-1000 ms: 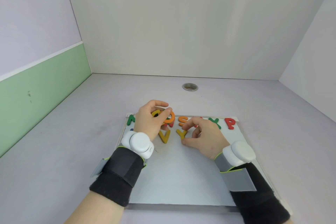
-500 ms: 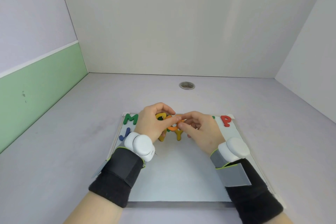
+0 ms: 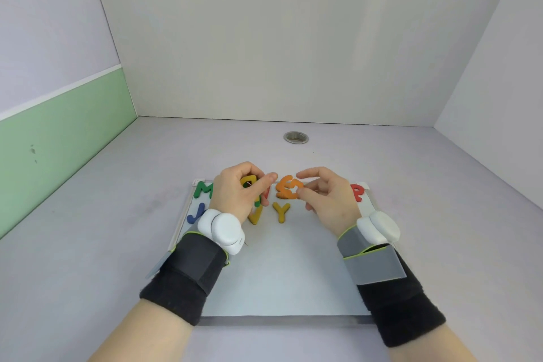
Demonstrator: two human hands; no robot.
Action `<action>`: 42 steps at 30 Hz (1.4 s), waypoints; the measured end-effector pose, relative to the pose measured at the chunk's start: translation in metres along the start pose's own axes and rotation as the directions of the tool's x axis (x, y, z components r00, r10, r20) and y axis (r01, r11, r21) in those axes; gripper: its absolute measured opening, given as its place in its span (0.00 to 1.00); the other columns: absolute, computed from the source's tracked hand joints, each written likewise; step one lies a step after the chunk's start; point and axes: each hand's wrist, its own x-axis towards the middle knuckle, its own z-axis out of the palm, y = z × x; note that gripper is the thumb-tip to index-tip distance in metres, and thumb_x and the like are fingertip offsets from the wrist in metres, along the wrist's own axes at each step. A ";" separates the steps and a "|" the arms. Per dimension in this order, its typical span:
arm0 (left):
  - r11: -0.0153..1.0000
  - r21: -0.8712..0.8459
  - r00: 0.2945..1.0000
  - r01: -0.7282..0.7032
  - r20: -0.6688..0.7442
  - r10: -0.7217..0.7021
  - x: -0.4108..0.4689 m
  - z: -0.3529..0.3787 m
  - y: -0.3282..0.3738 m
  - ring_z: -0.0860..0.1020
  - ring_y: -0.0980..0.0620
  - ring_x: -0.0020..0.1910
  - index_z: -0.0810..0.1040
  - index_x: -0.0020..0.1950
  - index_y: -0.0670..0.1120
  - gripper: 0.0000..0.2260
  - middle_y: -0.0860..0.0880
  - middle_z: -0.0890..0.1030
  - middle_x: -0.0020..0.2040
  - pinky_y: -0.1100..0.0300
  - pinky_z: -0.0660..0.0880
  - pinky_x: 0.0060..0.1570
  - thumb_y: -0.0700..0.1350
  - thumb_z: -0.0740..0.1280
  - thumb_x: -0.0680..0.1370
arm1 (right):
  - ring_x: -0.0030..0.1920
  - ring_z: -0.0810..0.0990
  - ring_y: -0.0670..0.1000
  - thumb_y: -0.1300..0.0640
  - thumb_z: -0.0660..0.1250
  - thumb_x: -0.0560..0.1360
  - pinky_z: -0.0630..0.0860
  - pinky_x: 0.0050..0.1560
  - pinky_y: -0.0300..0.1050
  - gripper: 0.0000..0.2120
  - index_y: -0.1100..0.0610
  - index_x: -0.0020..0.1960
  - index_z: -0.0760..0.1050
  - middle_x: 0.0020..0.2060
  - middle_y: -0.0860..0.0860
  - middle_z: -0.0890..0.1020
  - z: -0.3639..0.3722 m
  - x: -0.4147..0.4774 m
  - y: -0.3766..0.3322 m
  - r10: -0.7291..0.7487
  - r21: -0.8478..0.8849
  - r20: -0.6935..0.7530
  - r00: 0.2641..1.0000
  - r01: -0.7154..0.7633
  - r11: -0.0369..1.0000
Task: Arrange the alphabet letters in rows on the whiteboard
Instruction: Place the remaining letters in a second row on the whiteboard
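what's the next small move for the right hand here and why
Probably set the orange letter, pinched by the right hand, down on the whiteboard between the green M and red P; it looks lifted, while the left hand holds a yellow letter.

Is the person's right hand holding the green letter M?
No, the green M lies at the far left corner of the whiteboard, while the right hand pinches an orange letter.
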 end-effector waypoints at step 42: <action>0.996 -0.020 0.996 0.082 0.031 -0.082 0.004 0.003 -0.003 0.83 0.53 0.43 0.78 0.55 0.48 0.16 0.49 0.82 0.45 0.62 0.81 0.38 0.31 0.58 0.76 | 0.40 0.74 0.47 0.55 0.72 0.67 0.69 0.41 0.30 0.13 0.47 0.50 0.75 0.44 0.38 0.79 -0.030 -0.016 0.018 -0.062 -0.475 0.127 0.990 0.115 0.873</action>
